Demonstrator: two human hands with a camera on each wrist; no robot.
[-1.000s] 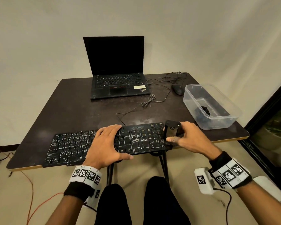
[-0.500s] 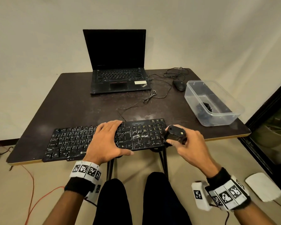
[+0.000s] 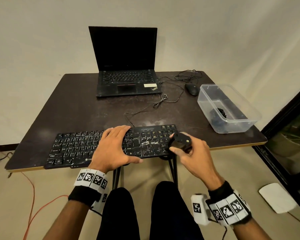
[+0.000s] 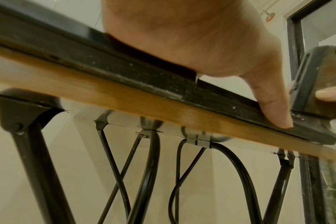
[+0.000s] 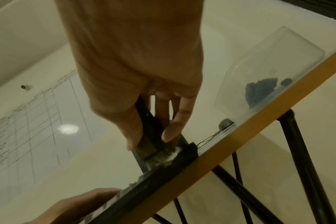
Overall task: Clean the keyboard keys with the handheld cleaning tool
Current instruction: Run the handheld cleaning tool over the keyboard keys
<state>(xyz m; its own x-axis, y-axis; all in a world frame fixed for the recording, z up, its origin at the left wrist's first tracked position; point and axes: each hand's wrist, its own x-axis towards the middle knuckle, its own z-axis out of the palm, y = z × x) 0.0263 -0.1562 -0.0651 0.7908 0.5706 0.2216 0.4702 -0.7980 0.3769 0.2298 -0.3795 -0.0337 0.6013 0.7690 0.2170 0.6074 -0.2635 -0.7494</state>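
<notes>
A long black keyboard (image 3: 71, 148) lies along the table's front edge, with white smears on its right-hand keys. My left hand (image 3: 113, 148) lies flat on its middle, fingers straight, thumb along the front rim (image 4: 272, 106). My right hand (image 3: 192, 151) grips a small black cleaning tool (image 3: 180, 142) at the keyboard's right end. In the right wrist view the cleaning tool (image 5: 150, 139) stands tilted, its whitish brush end (image 5: 167, 156) pressed on the keyboard (image 5: 163, 178).
An open black laptop (image 3: 126, 80) stands at the back of the dark table (image 3: 80, 111). A mouse (image 3: 191, 89) and loose cables (image 3: 164, 99) lie right of it. A clear plastic box (image 3: 232, 127) holding dark items sits at the right edge.
My right hand has tipped the tool down onto the keyboard's right end and drawn back toward me. My left hand has stayed on the keyboard.
</notes>
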